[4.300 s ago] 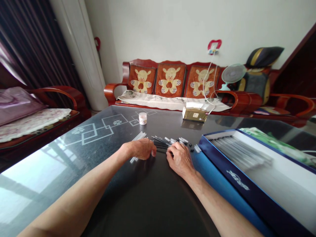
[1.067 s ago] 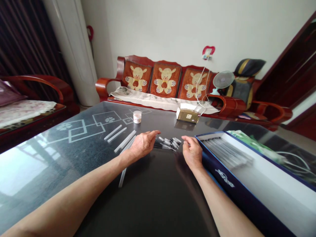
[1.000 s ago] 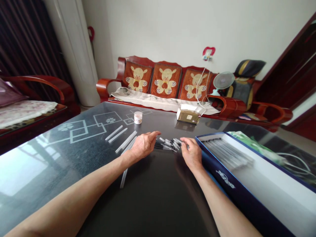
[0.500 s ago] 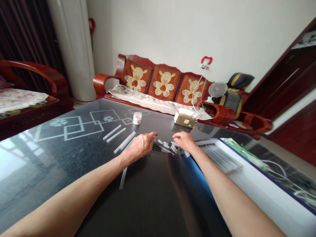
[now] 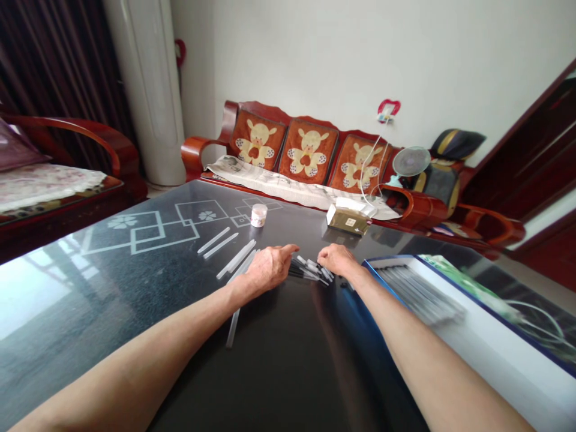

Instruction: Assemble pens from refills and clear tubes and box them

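Note:
My left hand [image 5: 270, 264] is held over the table with its fingers drawn together and the index finger pointing right. Anything in its grasp is hidden. Just left of it lie several translucent white pen barrels [image 5: 240, 258], one partly under the wrist. To its right is a pile of small white and black pen parts [image 5: 310, 269], with thin black sticks at its left side. My right hand [image 5: 337, 259] is at the pile's right edge, fingers curled down and pinched; what they grip is too small to make out.
A shallow blue-edged white box [image 5: 454, 354] on the right holds a row of pens [image 5: 418, 291]. Farther back on the dark table [image 5: 279, 372] stand a small round tub [image 5: 258, 215] and a tissue box [image 5: 348, 219]. Green packaging [image 5: 468, 282] lies beyond the white box.
My right hand has lowered slightly onto the pile, its fingers curling closer among the parts. My left hand stays nearly in place. The whole view has shifted, so things appear farther right.

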{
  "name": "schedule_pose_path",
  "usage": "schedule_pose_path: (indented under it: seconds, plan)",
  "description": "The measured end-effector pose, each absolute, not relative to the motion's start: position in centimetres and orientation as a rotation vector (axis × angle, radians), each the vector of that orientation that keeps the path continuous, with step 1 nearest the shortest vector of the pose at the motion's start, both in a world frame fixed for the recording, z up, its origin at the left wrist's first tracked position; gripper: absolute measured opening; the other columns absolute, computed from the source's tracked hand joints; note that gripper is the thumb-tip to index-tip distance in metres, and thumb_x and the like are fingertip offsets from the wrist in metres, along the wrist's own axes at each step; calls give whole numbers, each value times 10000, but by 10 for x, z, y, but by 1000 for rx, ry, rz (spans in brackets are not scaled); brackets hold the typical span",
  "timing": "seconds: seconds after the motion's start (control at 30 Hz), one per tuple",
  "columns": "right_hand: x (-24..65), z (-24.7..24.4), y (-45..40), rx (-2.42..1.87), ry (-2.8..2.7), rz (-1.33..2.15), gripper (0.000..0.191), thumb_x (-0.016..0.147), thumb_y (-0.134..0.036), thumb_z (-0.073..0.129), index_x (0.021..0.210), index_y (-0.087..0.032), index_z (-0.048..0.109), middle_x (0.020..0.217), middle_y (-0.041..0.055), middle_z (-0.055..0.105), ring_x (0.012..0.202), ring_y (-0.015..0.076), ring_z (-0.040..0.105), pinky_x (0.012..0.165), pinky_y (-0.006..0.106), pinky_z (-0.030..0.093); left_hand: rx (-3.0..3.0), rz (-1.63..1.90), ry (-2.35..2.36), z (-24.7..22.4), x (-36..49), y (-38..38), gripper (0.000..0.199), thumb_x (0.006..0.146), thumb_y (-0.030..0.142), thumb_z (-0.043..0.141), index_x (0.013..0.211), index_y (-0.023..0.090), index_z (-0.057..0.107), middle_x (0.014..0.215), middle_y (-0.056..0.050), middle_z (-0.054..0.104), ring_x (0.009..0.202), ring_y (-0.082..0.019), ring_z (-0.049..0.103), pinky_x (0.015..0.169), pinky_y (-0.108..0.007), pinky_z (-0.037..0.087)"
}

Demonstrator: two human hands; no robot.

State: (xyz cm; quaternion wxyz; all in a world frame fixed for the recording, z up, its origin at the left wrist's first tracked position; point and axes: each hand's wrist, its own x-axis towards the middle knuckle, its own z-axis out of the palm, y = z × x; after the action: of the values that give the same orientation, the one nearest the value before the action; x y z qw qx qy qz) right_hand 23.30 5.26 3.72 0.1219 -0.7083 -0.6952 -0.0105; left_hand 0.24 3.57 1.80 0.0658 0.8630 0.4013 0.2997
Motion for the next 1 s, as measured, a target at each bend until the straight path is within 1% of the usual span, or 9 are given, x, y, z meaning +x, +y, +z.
schedule_pose_path:
  seconds: [0.07, 0.13, 0.23, 0.3, 0.4, 0.5, 0.57, 0.8, 1.0]
  plan:
    - [232, 38, 50, -2033, -2004, -54, 140, 659, -153, 607, 621, -232, 715, 677, 27, 714, 680, 177, 663, 636, 251, 471, 2617, 907, 1208, 17, 3, 36, 379, 947, 238, 390, 1287, 203, 555, 881, -78, 735, 785, -179, 698, 707, -248, 534]
    - [228, 38, 42, -1945, -1929, -44, 147, 730, -207, 569, 760, -207, 713, 787, 46, 729, 747, 177, 674, 688, 261, 492, 2619, 915, 1215, 17, 4, 36, 395, 950, 258, 395, 1312, 176, 530, 821, -77, 730, 750, -183, 696, 698, -255, 531]
    - [214, 27, 18, -1631, -1634, 282, 222, 808, -327, 519, 905, -178, 653, 801, 49, 721, 720, 174, 688, 639, 270, 518, 2600, 901, 1201, 21, 6, 32, 345, 957, 277, 401, 1218, 155, 590, 803, -79, 725, 758, -185, 696, 708, -256, 523]
    - [202, 13, -1, -1435, -1430, 503, 262, 795, -407, 559, 903, -180, 630, 784, 49, 715, 715, 189, 696, 584, 270, 527, 2596, 869, 1154, 25, 7, 28, 300, 959, 288, 410, 1106, 169, 643, 820, -76, 726, 769, -182, 697, 703, -250, 516]
    - [188, -8, -21, -1335, -1288, 581, 294, 765, -439, 605, 925, -196, 644, 826, 58, 719, 756, 212, 695, 561, 293, 550, 2624, 813, 1070, 28, 10, 23, 267, 947, 285, 432, 1034, 192, 668, 815, -60, 725, 765, -184, 698, 688, -248, 509]
    - [184, -18, -27, -1292, -1255, 628, 297, 772, -423, 593, 978, -219, 655, 941, 67, 726, 814, 225, 696, 585, 327, 576, 2673, 769, 985, 26, 12, 19, 265, 936, 269, 435, 1053, 207, 665, 825, -46, 727, 782, -190, 700, 689, -249, 504]
    - [184, -18, -26, -1276, -1247, 666, 290, 774, -408, 591, 989, -224, 657, 969, 64, 724, 831, 225, 696, 611, 340, 585, 2691, 744, 947, 24, 12, 17, 281, 937, 272, 430, 1100, 219, 653, 855, -42, 731, 808, -196, 703, 696, -252, 503]
    - [184, -13, -24, -1250, -1206, 738, 256, 737, -391, 622, 913, -207, 645, 846, 42, 709, 786, 210, 685, 638, 337, 570, 2677, 698, 952, 19, 14, 15, 314, 940, 285, 421, 1170, 230, 629, 927, -47, 734, 860, -203, 701, 716, -257, 500]
    - [182, -13, -24, -1269, -1213, 740, 266, 716, -389, 626, 899, -201, 668, 834, 35, 694, 739, 181, 647, 646, 328, 552, 2661, 665, 969, 19, 15, 15, 303, 937, 276, 424, 1142, 217, 639, 914, -54, 732, 855, -206, 696, 721, -264, 495]
